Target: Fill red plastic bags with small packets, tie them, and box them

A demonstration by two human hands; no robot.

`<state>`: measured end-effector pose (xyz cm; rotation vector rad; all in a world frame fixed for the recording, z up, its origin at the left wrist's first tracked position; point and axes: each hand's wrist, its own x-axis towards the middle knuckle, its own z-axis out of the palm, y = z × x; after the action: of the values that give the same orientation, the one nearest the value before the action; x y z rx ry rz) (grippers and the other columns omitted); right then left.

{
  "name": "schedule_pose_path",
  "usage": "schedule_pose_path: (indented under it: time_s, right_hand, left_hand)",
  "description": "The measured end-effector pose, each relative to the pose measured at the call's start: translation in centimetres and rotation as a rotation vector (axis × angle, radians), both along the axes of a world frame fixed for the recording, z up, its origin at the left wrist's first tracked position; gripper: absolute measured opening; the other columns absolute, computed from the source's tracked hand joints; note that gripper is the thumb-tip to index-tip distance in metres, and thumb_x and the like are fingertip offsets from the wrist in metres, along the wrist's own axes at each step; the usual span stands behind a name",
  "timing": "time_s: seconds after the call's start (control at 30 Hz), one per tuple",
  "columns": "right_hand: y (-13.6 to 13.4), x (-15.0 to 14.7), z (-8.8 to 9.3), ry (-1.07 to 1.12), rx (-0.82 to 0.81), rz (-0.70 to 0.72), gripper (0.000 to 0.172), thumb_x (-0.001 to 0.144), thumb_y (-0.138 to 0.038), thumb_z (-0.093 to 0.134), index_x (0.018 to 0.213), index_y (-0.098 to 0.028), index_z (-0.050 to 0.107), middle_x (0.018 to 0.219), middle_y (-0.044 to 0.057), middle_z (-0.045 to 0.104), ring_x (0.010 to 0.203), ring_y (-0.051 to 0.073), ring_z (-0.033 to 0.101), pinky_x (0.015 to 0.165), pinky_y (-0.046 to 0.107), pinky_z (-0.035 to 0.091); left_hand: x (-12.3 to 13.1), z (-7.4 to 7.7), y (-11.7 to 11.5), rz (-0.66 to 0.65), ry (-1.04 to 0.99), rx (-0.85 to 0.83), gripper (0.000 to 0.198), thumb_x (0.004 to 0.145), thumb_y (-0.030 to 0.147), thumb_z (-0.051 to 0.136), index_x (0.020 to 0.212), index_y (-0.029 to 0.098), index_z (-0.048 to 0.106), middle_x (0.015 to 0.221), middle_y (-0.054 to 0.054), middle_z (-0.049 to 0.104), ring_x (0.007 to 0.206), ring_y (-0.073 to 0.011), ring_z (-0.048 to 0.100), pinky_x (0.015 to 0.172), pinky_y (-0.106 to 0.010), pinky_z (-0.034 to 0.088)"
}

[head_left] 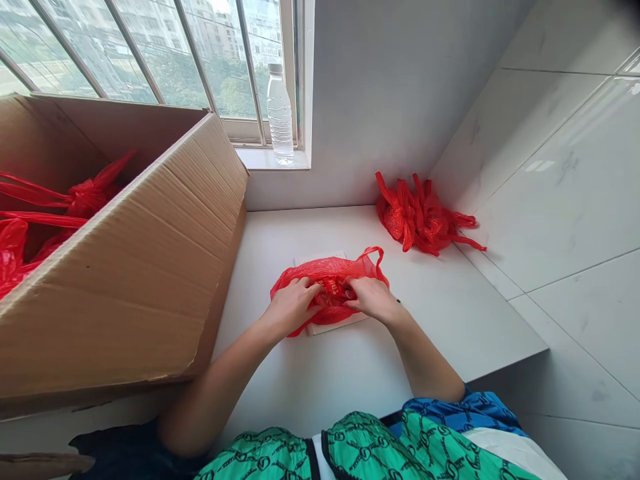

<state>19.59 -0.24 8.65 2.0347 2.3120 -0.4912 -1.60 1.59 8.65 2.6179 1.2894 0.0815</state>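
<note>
Reaching into the mouth of a red plastic bag, we have our left hand at its left side and our right hand at its right, both with fingers bent inward; we cannot tell whether either is gripping the film or what lies within. Between our fingertips we see shiny red-wrapped contents, too small to make out. One handle loop of the bag stands up just behind our right hand. Beneath the bag, a flat pale slab lies on the white tabletop, its near edge showing. Farther back on our right, a cluster of knotted red bags sits near the tiled wall. To our left stands a large cardboard box, open at the top, with more red bags inside. Beyond, a clear bottle stands upright on the windowsill, beside the window bars.
</note>
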Motion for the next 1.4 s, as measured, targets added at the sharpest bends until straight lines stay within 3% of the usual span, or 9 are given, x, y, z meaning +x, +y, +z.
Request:
schedule_pose_path:
  time_s: [0.13, 0.23, 0.43, 0.6, 0.73, 1.07, 1.23, 1.3, 1.4]
  right_hand:
    - [-0.1, -0.1, 0.3, -0.006, 0.015, -0.013, 0.011, 0.088, -0.025, 0.063, 0.095, -0.017, 0.065, 0.091, 0.007, 0.072, 0.084, 0.022, 0.067, 0.058, 0.026, 0.032]
    - [-0.2, 0.4, 0.5, 0.119, 0.078, -0.032, 0.02, 0.097, -0.027, 0.048, 0.094, -0.016, 0.065, 0.089, 0.008, 0.072, 0.079, 0.019, 0.066, 0.062, 0.027, 0.038]
    - [-0.4, 0.9, 0.7, 0.875, 0.041, -0.021, 0.024, 0.097, -0.035, 0.052, 0.113, -0.022, 0.065, 0.106, 0.004, 0.073, 0.094, 0.019, 0.07, 0.082, 0.031, 0.054]
    - [-0.4, 0.2, 0.8, 1.36, -0.124, 0.017, 0.029, 0.091, -0.042, 0.064, 0.111, -0.021, 0.064, 0.11, 0.005, 0.073, 0.101, 0.02, 0.07, 0.093, 0.037, 0.056]
    - [-0.3, -0.1, 0.9, 1.376, -0.072, -0.022, 0.028, 0.09, -0.047, 0.065, 0.099, -0.021, 0.065, 0.097, 0.002, 0.072, 0.089, 0.017, 0.07, 0.085, 0.033, 0.057]
    - [-0.1, -0.7, 0.3, 1.339, 0.034, -0.045, 0.035, 0.085, -0.056, 0.068, 0.081, -0.022, 0.059, 0.077, 0.0, 0.068, 0.073, 0.017, 0.067, 0.07, 0.031, 0.056]
    - [-0.3, -1.6, 0.1, 1.446, 0.008, -0.035, 0.036, 0.094, -0.057, 0.055, 0.099, -0.022, 0.061, 0.088, 0.002, 0.07, 0.076, 0.016, 0.069, 0.069, 0.029, 0.057]
    - [-0.3, -2.0, -0.2, 1.457, -0.011, -0.011, 0.035, 0.091, -0.054, 0.061, 0.107, -0.023, 0.062, 0.093, 0.002, 0.069, 0.082, 0.017, 0.069, 0.07, 0.029, 0.058]
    - [-0.3, -2.2, -0.5, 1.448, 0.04, -0.024, 0.032, 0.084, -0.048, 0.073, 0.099, -0.022, 0.063, 0.088, 0.001, 0.068, 0.082, 0.016, 0.069, 0.069, 0.028, 0.058]
  left_hand:
    - [-0.2, -0.1, 0.0, -0.006, 0.006, -0.03, 0.038, 0.088, 0.027, 0.061, 0.126, 0.024, 0.062, 0.111, -0.01, 0.066, 0.104, -0.0295, 0.061, 0.068, -0.032, 0.048]
    - [-0.2, 0.0, 0.1, -0.011, -0.008, -0.023, 0.033, 0.088, 0.027, 0.062, 0.121, 0.022, 0.065, 0.112, -0.011, 0.067, 0.102, -0.0294, 0.063, 0.069, -0.032, 0.049]
    - [0.2, 0.7, 0.1, 0.029, -0.274, -0.059, 0.034, 0.096, 0.04, 0.052, 0.125, 0.025, 0.062, 0.116, -0.007, 0.069, 0.104, -0.0258, 0.065, 0.069, -0.031, 0.051]
    - [0.3, 1.6, 0.1, -0.01, -0.685, -0.315, 0.031, 0.098, 0.042, 0.048, 0.118, 0.025, 0.065, 0.103, -0.003, 0.073, 0.085, -0.0184, 0.068, 0.071, -0.029, 0.054]
    - [0.0, 2.2, 0.3, 0.013, -0.852, -0.435, 0.032, 0.094, 0.044, 0.059, 0.118, 0.023, 0.067, 0.101, -0.003, 0.074, 0.085, -0.0174, 0.068, 0.073, -0.027, 0.055]
    - [-0.5, 2.6, 0.6, 0.023, -0.851, -0.593, 0.032, 0.092, 0.048, 0.062, 0.105, 0.019, 0.069, 0.099, -0.006, 0.074, 0.091, -0.0199, 0.069, 0.077, -0.029, 0.057]
    - [0.0, 2.6, 0.3, 0.092, -0.98, -0.552, 0.033, 0.091, 0.049, 0.064, 0.101, 0.018, 0.066, 0.101, -0.007, 0.071, 0.089, -0.0196, 0.069, 0.077, -0.03, 0.057]
    - [0.2, 2.7, 0.2, 0.092, -1.065, -0.589, 0.032, 0.092, 0.048, 0.063, 0.105, 0.018, 0.064, 0.1, -0.006, 0.07, 0.088, -0.0191, 0.069, 0.077, -0.031, 0.057]
    - [0.2, 2.8, 0.2, 0.11, -1.107, -0.629, 0.032, 0.091, 0.047, 0.065, 0.104, 0.017, 0.061, 0.097, -0.006, 0.071, 0.087, -0.02, 0.07, 0.076, -0.031, 0.057]
